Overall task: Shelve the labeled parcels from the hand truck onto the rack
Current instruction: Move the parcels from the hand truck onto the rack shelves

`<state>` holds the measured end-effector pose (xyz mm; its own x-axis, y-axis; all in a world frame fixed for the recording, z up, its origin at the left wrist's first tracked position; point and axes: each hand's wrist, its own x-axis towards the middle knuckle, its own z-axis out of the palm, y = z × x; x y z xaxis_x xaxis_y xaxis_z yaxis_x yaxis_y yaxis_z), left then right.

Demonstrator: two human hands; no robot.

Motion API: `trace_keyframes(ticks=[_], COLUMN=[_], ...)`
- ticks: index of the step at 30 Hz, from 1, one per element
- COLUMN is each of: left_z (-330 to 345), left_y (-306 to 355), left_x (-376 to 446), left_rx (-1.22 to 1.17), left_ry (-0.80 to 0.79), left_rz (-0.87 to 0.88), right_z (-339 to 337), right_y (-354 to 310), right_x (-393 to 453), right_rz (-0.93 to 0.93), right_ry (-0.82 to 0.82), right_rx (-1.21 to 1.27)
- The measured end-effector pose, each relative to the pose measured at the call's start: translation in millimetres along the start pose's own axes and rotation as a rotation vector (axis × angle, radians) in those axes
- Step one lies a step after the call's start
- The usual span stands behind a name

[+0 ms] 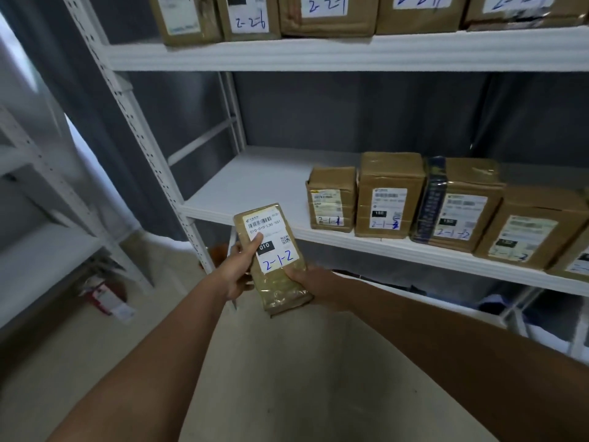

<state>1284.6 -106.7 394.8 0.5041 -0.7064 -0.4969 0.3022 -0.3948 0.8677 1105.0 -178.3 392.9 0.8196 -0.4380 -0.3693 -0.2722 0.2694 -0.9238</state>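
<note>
- Rack (318,52): white metal shelving with perforated uprights, standing against a dark grey curtain backdrop.
- Middle shelf (255,186): white board; its left half is bare, its right half carries a row of brown taped parcels.
- Row on the middle shelf, left to right: small box (331,199) with a handwritten mark beginning "2-1-"; taller box (389,196); box with a dark band down its left side (459,205), marked "2-1-2"; a further box (529,228) leaning toward the camera. They stand just beside one another.
- Upper shelf: more brown boxes, one marked "2-2-6" (251,17).
- Floor (287,378): pale, smooth.
- A second white rack (41,173) stands at the left edge of the view.
- Red object (105,295) on the floor by the left rack, possibly a fire extinguisher; too blurred to confirm.
- Held parcel (274,260): slim brown taped packet with a white label, barcode, black "010" tag and blue handwritten "2-1-2". It is in the air in front of and below the middle shelf's front edge, not touching the rack.
- Left hand (239,269): fingers wrapped round the packet's left edge, thumb pressed on the label.
- Right hand (306,279): fingers clamped on the packet's lower right corner.
</note>
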Motion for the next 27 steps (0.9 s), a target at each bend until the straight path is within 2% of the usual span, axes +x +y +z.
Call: trace_keyframes(ticks=[4, 7, 15, 22, 25, 27], left_z=[-19, -29, -38, -34, -31, -28], left_y=[30, 47, 96, 140, 153, 156], left_x=[32, 54, 111, 158, 175, 186], left_rx=[-0.064, -0.124, -0.064, 0.035, 0.093, 0.123], left_ry=[-0.021, -0.031, 0.020, -0.116, -0.168, -0.190], left_rz=[0.039, 0.052, 0.094, 0.160, 0.195, 0.206], right_z=[-10, -15, -38, -40, -37, -36], right_y=[-25, -43, -81, -114, -125, -124], right_x=[49, 72, 119, 131, 134, 131], right_rz=[-0.029, 0.021, -0.007, -0.185, -0.321, -0.336], right_ry=[-0.002, 0.062, 0.161, 0.387, 0.555, 0.638], right_rx=[-0.147, -0.270, -0.264, -0.528, -0.750, -0.839])
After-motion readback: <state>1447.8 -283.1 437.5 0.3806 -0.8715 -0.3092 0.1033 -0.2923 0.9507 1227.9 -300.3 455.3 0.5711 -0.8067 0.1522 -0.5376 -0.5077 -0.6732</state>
